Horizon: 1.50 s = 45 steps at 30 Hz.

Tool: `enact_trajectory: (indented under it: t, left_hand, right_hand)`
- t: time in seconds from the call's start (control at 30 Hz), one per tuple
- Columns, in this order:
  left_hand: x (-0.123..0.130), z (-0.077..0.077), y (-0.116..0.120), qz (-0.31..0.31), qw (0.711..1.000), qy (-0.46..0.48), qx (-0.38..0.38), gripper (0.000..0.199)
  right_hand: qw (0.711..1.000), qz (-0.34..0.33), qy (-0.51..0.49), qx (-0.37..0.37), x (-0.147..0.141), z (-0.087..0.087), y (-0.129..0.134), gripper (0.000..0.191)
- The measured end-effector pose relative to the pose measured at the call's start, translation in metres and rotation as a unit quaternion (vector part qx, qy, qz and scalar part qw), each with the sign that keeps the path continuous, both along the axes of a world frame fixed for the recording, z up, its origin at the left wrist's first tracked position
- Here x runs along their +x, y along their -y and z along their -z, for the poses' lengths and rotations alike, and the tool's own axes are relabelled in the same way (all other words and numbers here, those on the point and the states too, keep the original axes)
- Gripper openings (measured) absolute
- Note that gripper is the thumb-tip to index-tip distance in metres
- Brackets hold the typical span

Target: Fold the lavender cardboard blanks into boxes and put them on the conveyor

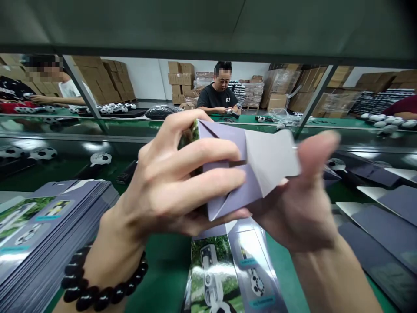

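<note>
In the middle of the view I hold a small purple-grey cardboard box (pixel 224 130), its end tilted toward me. My left hand (pixel 169 178) is closed around it, with fingers lying across the folded purple end flaps. A pale tuck flap (pixel 272 156) sticks out to the right. My right hand (pixel 299 204) is at the box's right side, thumb raised beside the flap and somewhat blurred; its other fingers are mostly hidden behind the box. Below my hands lies a printed carton (pixel 215 269) with soccer-ball pictures.
A stack of flat printed cartons (pixel 65 234) stands at left, and more flat cartons (pixel 384 226) fan out at right. Soccer-ball items (pixel 100 158) lie along the bench behind. A co-worker (pixel 218 95) sits across, others at the sides. A shelf (pixel 208 30) hangs overhead.
</note>
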<state>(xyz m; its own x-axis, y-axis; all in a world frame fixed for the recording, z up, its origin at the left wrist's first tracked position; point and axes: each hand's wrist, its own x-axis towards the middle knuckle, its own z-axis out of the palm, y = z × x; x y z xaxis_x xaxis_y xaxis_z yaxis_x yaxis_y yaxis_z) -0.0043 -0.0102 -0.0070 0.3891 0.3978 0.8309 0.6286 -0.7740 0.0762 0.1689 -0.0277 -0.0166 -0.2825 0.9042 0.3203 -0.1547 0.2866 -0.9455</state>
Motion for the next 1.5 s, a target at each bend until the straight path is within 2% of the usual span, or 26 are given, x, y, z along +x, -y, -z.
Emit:
enact_trajectory:
  t: [0.07,0.1,0.13,0.2,0.3,0.37,0.43,0.5,0.57,0.63,0.73,0.8,0.87,0.93,1.0,1.2,1.3,1.43,1.5]
  left_hand:
    - [0.001,0.000,-0.007,0.040,0.997,-0.005,0.067,0.045]
    - [0.001,0.000,-0.010,0.060,0.992,-0.016,0.106,0.048]
    - [0.000,0.000,-0.013,0.073,0.987,-0.034,0.138,0.051]
    - [-0.002,-0.002,-0.016,0.073,0.978,-0.078,0.179,0.054]
    - [-0.004,-0.001,-0.017,0.049,0.974,-0.113,0.192,0.056]
    - [-0.003,0.001,-0.019,0.060,0.972,-0.112,0.198,0.057]
    - [-0.001,0.003,-0.021,0.072,0.973,-0.106,0.192,0.057]
    - [0.001,0.005,-0.024,0.085,0.978,-0.085,0.170,0.062]
    - [0.002,0.005,-0.029,0.100,0.983,-0.064,0.137,0.075]
    - [0.001,0.004,-0.032,0.129,0.982,-0.064,0.125,0.083]
    - [0.000,0.000,-0.031,0.165,0.980,-0.078,0.080,0.083]
    - [0.001,-0.001,-0.026,0.141,0.989,-0.037,0.013,0.070]
    - [0.003,0.001,-0.022,0.084,0.995,0.047,-0.024,0.051]
    - [0.007,0.004,-0.020,0.029,0.994,0.108,-0.020,0.038]
    - [0.009,0.008,-0.022,-0.002,0.993,0.117,0.001,0.033]
    - [0.010,0.013,-0.028,-0.016,0.995,0.076,0.057,0.035]
    - [0.011,0.012,-0.026,0.007,0.997,0.075,0.034,0.036]
    - [0.014,0.011,-0.024,0.091,0.994,0.059,-0.018,0.043]
    - [0.014,0.011,-0.024,0.118,0.992,0.036,-0.034,0.048]
  right_hand:
    - [0.991,-0.110,-0.064,-0.043,0.000,0.003,-0.002,0.058]
    - [0.985,-0.137,-0.083,-0.060,-0.002,0.004,-0.003,0.051]
    - [0.988,-0.119,-0.074,-0.059,-0.004,0.005,-0.004,0.044]
    - [0.999,-0.024,-0.027,-0.031,-0.010,0.005,-0.005,0.031]
    - [0.996,0.088,0.016,0.023,-0.016,0.004,-0.006,0.021]
    - [0.990,0.121,0.037,0.058,-0.016,0.003,-0.008,0.020]
    - [0.990,0.118,0.038,0.070,-0.015,0.003,-0.009,0.023]
    - [0.994,0.090,0.022,0.066,-0.012,0.004,-0.009,0.032]
    - [0.993,0.091,0.029,0.072,-0.010,0.006,-0.010,0.047]
    - [0.982,0.141,0.059,0.111,-0.008,0.010,-0.010,0.058]
    - [0.951,0.220,0.083,0.198,-0.005,0.016,-0.013,0.058]
    - [0.931,0.255,0.098,0.241,-0.004,0.018,-0.014,0.054]
    - [0.915,0.274,0.111,0.275,-0.004,0.019,-0.014,0.051]
    - [0.897,0.283,0.125,0.315,-0.005,0.017,-0.013,0.048]
    - [0.887,0.283,0.134,0.341,-0.007,0.016,-0.011,0.045]
    - [0.895,0.279,0.122,0.327,-0.007,0.018,-0.013,0.043]
    - [0.885,0.283,0.161,0.334,-0.004,0.019,-0.017,0.043]
    - [0.873,0.281,0.214,0.336,0.003,0.023,-0.023,0.057]
    - [0.864,0.298,0.221,0.340,0.005,0.024,-0.025,0.049]
